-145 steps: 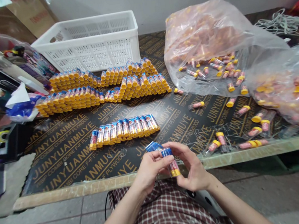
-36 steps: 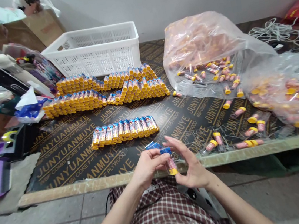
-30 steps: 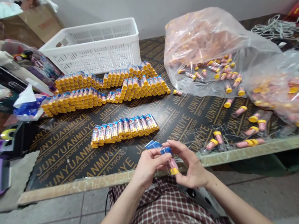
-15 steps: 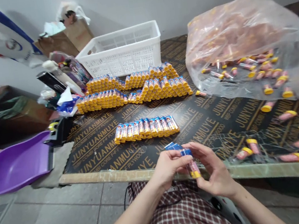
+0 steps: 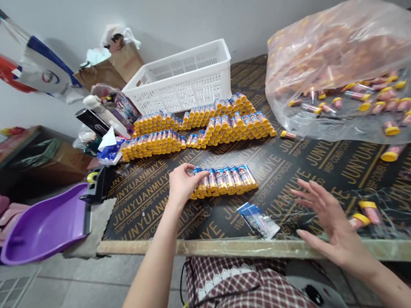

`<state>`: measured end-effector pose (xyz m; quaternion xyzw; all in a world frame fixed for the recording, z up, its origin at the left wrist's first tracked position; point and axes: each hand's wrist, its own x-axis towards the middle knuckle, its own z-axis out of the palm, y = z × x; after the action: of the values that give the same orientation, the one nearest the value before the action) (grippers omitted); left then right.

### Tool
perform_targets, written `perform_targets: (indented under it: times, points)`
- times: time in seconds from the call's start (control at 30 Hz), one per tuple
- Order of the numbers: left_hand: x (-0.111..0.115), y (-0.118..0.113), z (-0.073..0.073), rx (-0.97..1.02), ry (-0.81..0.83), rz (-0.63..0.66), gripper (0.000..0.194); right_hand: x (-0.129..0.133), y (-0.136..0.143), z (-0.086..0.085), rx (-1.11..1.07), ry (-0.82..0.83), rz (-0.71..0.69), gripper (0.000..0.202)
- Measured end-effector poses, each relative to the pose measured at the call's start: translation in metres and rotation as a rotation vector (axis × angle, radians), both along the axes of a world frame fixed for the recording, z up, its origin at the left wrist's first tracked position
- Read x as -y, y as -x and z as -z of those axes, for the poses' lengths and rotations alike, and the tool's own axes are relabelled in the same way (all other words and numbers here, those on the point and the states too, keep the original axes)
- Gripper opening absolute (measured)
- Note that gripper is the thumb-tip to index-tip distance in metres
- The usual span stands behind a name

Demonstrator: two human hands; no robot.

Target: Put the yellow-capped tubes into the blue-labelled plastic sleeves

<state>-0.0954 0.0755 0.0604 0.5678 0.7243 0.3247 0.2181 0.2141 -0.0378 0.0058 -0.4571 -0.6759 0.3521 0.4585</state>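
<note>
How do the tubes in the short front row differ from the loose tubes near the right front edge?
The front row wears blue printed wraps; the loose tubes show pink contents without them. The front row sits packed side by side, the loose tubes scattered. Both have yellow ends.

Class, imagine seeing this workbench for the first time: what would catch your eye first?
Probably the stacked rows of yellow-ended tubes in front of the white basket, with a shorter row nearer the person, under the left hand. Next, the big clear bag of pink, yellow-capped tubes at the right, and the bright purple dustpan at the far left.
</note>
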Motion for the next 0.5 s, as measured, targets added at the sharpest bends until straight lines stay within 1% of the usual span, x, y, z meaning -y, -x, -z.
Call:
perform_targets:
  times: [0.1,0.2,0.23,0.3,0.33,0.37,0.4,0.43,0.5]
  points:
    - [-0.017,0.01,0.003,-0.212,0.073,0.062,0.04,0.003,-0.008,0.005,0.087,0.025,0.048,0.074]
    - [-0.02,0.007,0.001,-0.318,0.096,0.109,0.044,0.006,-0.014,0.006,0.147,-0.005,0.073,0.072]
    - [-0.017,0.004,-0.002,-0.339,0.073,0.097,0.047,0.006,-0.018,0.006,0.174,-0.021,0.091,0.071]
    - [-0.007,-0.005,-0.007,-0.351,-0.033,0.03,0.051,0.005,-0.031,0.006,0.26,-0.056,0.165,0.066]
    - [0.001,-0.011,-0.009,-0.336,-0.102,-0.002,0.05,0.003,-0.04,0.006,0.32,-0.072,0.211,0.06]
    - [0.01,-0.018,-0.009,-0.303,-0.154,0.002,0.046,0.002,-0.049,0.006,0.383,-0.086,0.256,0.052]
    - [0.019,-0.026,-0.006,-0.26,-0.165,0.054,0.041,0.001,-0.06,0.006,0.445,-0.096,0.291,0.043]
    - [0.029,-0.034,-0.001,-0.216,-0.128,0.147,0.038,0.0,-0.07,0.006,0.501,-0.102,0.313,0.036]
    - [0.048,-0.051,0.016,-0.154,0.028,0.363,0.032,-0.002,-0.088,0.006,0.591,-0.088,0.297,0.03]
